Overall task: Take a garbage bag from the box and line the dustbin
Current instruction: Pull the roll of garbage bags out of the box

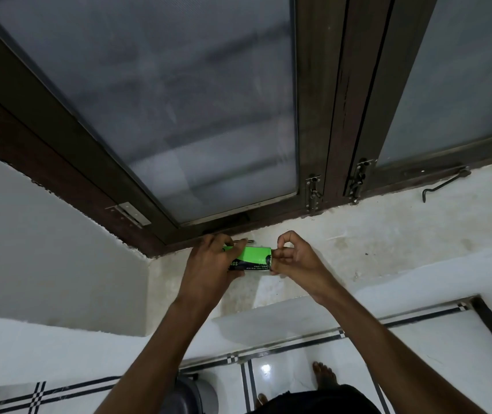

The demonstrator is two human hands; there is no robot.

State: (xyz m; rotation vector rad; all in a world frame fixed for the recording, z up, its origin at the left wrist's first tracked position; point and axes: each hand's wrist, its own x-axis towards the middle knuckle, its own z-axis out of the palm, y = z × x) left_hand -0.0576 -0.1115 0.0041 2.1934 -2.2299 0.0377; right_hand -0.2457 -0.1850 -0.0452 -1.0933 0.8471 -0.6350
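The left hand (209, 261) wraps around one end of the green and black box (253, 259), clamped on it, while the right hand (294, 255) pinches at the opposite end with thumb and fingertips closed together, apparently on the end flap. The box is held just above the window sill (358, 243), close under the dark wooden window frame (313, 115). Its long axis runs left to right between the two hands, so the end to be opened faces the right hand, which is the nearer one to that flap. Whether the flap is open yet, or any bag is showing, cannot be made out: the fingers cover it. A grey round shape (197, 395) low by the floor, perhaps the dustbin, is largely hidden behind the left forearm and cut off by the picture's edge
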